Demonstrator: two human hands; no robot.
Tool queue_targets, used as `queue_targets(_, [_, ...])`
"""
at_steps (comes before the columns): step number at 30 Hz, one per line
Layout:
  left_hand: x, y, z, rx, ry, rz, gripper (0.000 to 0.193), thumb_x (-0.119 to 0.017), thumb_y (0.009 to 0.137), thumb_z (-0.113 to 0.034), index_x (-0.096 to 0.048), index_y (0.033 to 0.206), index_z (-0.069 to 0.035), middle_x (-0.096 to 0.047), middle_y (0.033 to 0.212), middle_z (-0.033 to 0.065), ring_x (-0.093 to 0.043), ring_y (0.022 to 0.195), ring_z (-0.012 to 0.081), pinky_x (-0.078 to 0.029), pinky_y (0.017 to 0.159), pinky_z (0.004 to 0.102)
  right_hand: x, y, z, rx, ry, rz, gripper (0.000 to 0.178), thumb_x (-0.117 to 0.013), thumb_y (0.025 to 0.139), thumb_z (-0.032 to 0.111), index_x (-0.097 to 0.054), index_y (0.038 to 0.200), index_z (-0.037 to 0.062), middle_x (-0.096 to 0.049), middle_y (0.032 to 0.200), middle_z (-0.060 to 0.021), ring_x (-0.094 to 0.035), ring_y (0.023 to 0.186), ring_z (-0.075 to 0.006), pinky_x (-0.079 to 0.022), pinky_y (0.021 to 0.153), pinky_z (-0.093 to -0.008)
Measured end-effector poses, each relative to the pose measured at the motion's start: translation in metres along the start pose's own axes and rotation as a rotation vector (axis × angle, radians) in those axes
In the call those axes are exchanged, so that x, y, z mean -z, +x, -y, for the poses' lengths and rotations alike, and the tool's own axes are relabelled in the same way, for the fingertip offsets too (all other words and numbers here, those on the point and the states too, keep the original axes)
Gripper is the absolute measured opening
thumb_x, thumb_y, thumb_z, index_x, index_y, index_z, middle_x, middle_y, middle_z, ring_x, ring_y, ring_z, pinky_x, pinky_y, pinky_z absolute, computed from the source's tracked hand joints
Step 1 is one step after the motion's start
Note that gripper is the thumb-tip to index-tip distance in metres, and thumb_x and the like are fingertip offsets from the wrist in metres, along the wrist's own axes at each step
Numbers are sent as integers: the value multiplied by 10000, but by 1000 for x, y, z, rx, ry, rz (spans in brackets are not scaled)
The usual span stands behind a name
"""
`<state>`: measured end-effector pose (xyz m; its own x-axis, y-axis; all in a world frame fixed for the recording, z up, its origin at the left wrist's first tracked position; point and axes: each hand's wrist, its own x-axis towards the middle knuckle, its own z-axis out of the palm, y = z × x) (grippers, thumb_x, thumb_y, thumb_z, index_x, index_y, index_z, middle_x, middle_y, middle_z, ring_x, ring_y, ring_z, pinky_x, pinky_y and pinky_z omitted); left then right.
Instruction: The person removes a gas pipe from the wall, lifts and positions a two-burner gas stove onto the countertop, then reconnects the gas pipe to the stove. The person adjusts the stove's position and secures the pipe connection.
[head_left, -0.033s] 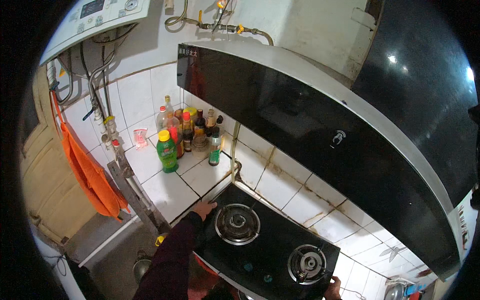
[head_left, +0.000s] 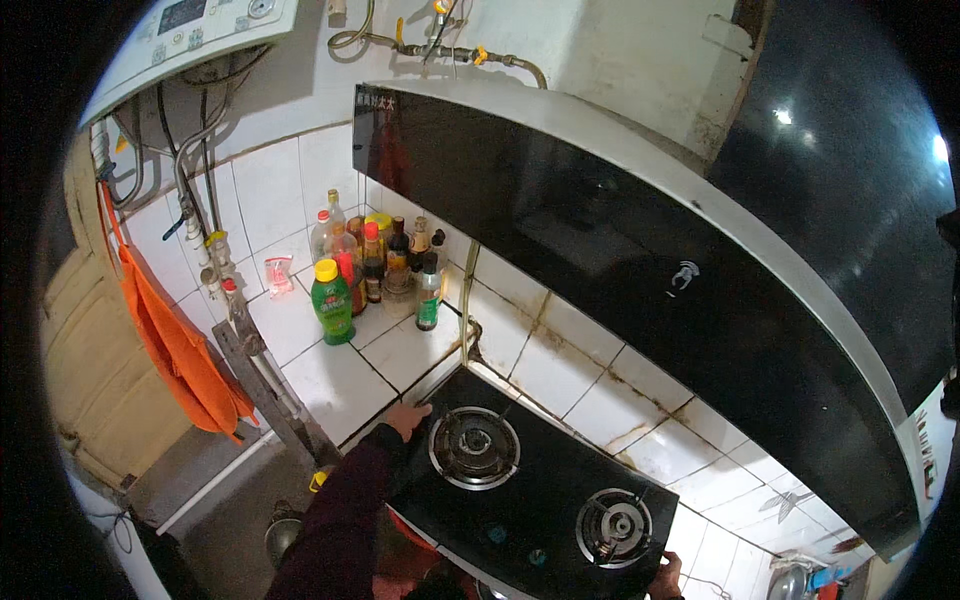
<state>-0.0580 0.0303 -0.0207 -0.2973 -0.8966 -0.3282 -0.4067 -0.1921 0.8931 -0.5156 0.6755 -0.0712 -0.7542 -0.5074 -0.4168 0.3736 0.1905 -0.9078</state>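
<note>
A black glass-topped gas stove (head_left: 545, 470) with two burners lies between my hands. My left hand (head_left: 405, 418) grips its left edge near the back corner, next to the larger burner (head_left: 474, 448). At the front right corner my right hand (head_left: 665, 578) is curled round the other edge, beside the smaller burner (head_left: 613, 527); only part of that hand shows. Two knobs (head_left: 497, 534) sit along the stove's front. My left forearm, in a dark sleeve, covers the area left of the stove.
A black range hood (head_left: 600, 240) overhangs the stove. On the white tiled counter (head_left: 335, 380) stand a green bottle with a yellow cap (head_left: 332, 305) and several sauce bottles (head_left: 372, 265). An orange cloth (head_left: 175, 340) hangs at the left near pipes. A gas pipe (head_left: 467, 310) runs down behind the stove.
</note>
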Motion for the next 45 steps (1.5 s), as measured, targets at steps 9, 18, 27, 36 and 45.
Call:
queue_targets(9, [32,-105,-49,-54,-295,-48,369,-745,946,-328,-561,773,-59,-540,782,44,-510,701,192,-422,627,474,-17,-26,44,-43,260,-88,428,-438,962,373,-593,1121,7,-715,1058,-193,-671,909,-319,-545,848,-434])
queue_targets(18, [57,-225,-20,22,-638,-324,350,-707,969,-336,-723,1015,10,-717,1013,87,-662,878,212,-531,791,391,-45,-89,114,222,444,134,485,-516,1015,434,-614,1214,2,-703,1109,-141,-676,1023,-310,-557,910,-461])
queue_targets(27, [57,-349,25,110,-808,-577,347,-676,985,-337,-689,1124,-19,-673,1012,49,-658,876,206,-534,786,392,-33,-121,102,22,414,75,510,-504,1037,419,-585,1346,22,-658,1298,-121,-631,1146,-309,-501,1010,-454])
queue_targets(36, [52,-400,20,26,-1104,-350,569,-588,1007,-453,-587,1317,25,-608,1313,139,-615,1119,296,-498,960,480,-50,-142,116,129,305,89,511,-453,1059,434,-573,1355,35,-659,1286,-111,-620,1160,-277,-491,1016,-434])
queue_targets(45, [48,-382,28,132,-955,-446,596,-570,1009,-486,-579,1355,-2,-587,1338,127,-553,1211,274,-445,1024,434,-47,-127,104,212,177,133,542,-402,1069,459,-538,1414,63,-636,1330,-106,-608,1188,-268,-468,1053,-438])
